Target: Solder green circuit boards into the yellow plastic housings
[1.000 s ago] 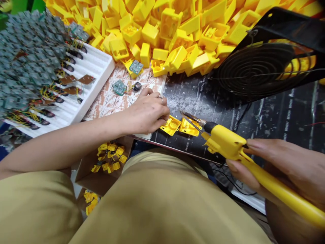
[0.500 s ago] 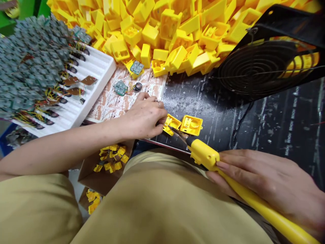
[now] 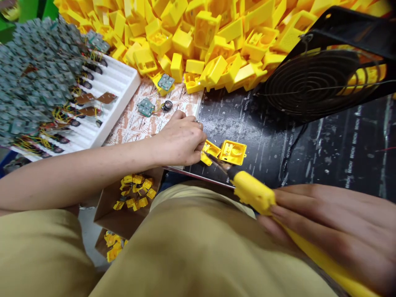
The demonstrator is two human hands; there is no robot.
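Note:
My right hand [image 3: 334, 222] is closed round the yellow handle of a soldering iron [image 3: 255, 192], which has a black collar and a thin pointed metal tip. That tip reaches into a small open yellow plastic casing [image 3: 213, 149] at the front of the table. The fingers of my left hand [image 3: 182, 140], with a ring on one, are closed at the casing's left edge; the fingertips are mostly hidden. Beside it on the right lies a second open casing [image 3: 233, 152]. Beyond my left hand are a green circuit board [image 3: 146, 107] and a small round black speaker [image 3: 167, 106] on wires.
Yellow casings [image 3: 185, 41] are heaped at the back. A white foam tray [image 3: 123, 88] at left carries many wired circuit boards [image 3: 40, 78]. A black fan [image 3: 309, 86] stands at right. Below the table edge, a cardboard box [image 3: 108, 210] contains yellow parts.
My right hand and the soldering iron's handle have shifted slightly right and down, while the tip stays at the casing. My left hand has barely moved, still at the casing's edge.

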